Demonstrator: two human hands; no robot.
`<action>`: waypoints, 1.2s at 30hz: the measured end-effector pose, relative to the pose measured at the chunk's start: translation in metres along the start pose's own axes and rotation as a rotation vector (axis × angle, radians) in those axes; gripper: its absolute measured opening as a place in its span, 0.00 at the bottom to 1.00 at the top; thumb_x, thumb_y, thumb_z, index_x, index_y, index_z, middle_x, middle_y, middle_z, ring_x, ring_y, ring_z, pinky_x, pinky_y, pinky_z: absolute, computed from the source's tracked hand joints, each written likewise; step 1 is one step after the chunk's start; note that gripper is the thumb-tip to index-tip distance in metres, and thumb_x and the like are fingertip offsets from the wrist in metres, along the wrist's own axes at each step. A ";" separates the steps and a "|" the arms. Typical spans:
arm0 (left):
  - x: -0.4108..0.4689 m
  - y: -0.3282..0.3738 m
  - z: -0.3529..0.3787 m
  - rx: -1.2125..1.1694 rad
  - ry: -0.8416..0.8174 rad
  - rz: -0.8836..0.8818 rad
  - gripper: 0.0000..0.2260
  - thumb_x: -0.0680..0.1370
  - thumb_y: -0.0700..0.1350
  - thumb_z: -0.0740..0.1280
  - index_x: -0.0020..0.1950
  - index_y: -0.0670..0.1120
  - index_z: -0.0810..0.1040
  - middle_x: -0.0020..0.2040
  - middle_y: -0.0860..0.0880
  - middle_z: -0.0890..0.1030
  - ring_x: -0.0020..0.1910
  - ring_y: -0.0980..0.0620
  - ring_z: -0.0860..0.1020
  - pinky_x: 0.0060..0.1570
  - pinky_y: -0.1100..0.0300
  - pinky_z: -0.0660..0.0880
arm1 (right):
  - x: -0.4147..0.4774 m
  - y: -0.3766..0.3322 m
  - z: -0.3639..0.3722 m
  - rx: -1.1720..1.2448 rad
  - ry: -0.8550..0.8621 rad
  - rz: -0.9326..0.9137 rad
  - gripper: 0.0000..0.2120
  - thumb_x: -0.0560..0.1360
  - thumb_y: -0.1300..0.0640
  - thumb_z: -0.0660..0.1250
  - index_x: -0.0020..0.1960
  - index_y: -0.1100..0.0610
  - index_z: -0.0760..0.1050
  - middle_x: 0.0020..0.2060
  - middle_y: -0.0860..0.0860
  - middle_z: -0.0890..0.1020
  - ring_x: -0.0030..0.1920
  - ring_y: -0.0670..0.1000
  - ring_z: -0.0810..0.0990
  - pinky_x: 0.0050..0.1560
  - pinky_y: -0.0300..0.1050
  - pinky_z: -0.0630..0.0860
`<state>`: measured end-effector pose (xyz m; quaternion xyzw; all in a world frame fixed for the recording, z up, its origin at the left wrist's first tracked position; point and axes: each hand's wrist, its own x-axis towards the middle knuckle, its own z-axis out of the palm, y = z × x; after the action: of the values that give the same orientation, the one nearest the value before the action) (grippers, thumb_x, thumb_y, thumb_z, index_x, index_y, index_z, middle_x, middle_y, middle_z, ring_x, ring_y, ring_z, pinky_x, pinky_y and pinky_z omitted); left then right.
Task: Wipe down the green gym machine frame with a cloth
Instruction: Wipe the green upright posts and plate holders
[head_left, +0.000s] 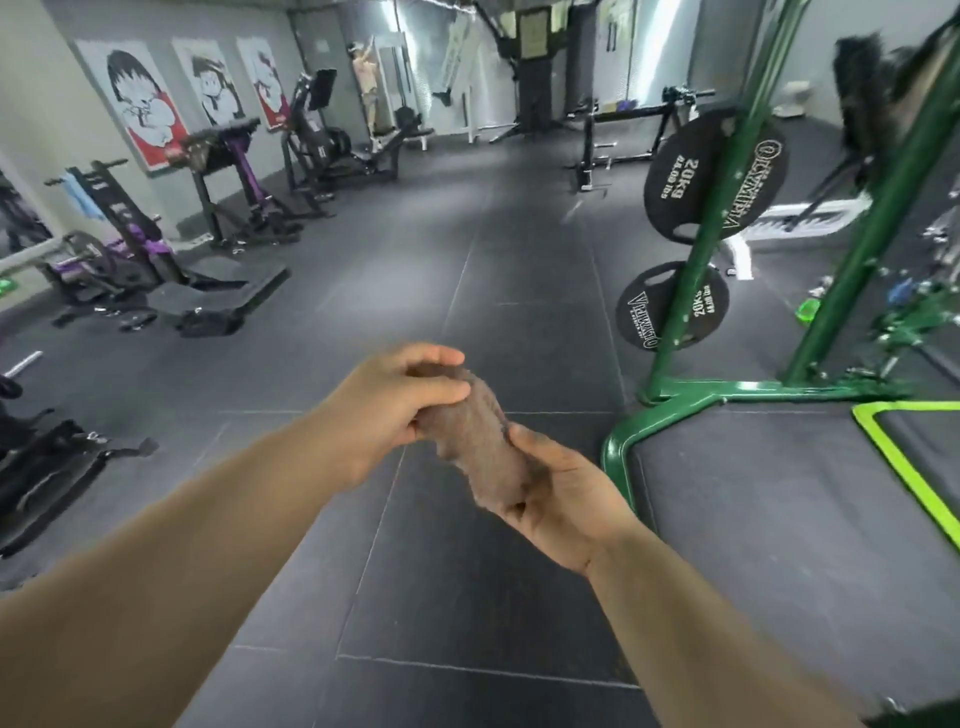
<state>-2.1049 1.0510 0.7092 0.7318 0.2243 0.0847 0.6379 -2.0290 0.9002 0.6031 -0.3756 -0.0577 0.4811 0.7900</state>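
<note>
hands (467, 441) outstretched — gripping bunched cloth (480, 441)

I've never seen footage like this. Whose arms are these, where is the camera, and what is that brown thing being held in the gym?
There is no robot here: the camera sits on a person's head, looking forward and down, so you see their own two bare arms. The left hand and the right hand both hold a brown cloth between them, above the dark rubber floor. To the right stands the green machine frame, which the cloth is meant to wipe; the cloth is not touching it yet. Two black weight plates hang on the frame. Other gym machines line the left wall, below cartoon posters.
</note>
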 end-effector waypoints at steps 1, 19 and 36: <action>0.005 -0.004 -0.001 -0.010 -0.019 0.015 0.14 0.77 0.35 0.68 0.57 0.51 0.79 0.50 0.49 0.80 0.41 0.58 0.82 0.36 0.64 0.77 | 0.004 -0.010 0.002 0.003 0.002 -0.029 0.25 0.74 0.54 0.68 0.70 0.60 0.73 0.63 0.56 0.81 0.63 0.55 0.80 0.53 0.47 0.79; 0.442 0.084 0.154 0.172 -0.482 0.179 0.16 0.72 0.38 0.75 0.54 0.56 0.82 0.37 0.56 0.83 0.37 0.60 0.81 0.34 0.70 0.74 | 0.214 -0.302 -0.182 -0.071 0.375 -0.541 0.18 0.62 0.67 0.72 0.51 0.61 0.77 0.48 0.61 0.79 0.50 0.59 0.78 0.51 0.54 0.74; 0.648 0.186 0.413 -0.052 -1.131 0.210 0.30 0.77 0.29 0.56 0.62 0.63 0.75 0.47 0.44 0.75 0.45 0.48 0.74 0.52 0.55 0.70 | 0.244 -0.488 -0.310 0.226 0.703 -0.678 0.17 0.76 0.48 0.63 0.60 0.54 0.81 0.55 0.59 0.84 0.54 0.60 0.82 0.58 0.59 0.73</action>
<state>-1.3207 0.9477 0.7138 0.6657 -0.2278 -0.2514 0.6647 -1.4097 0.8049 0.6337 -0.3874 0.1455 0.0451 0.9093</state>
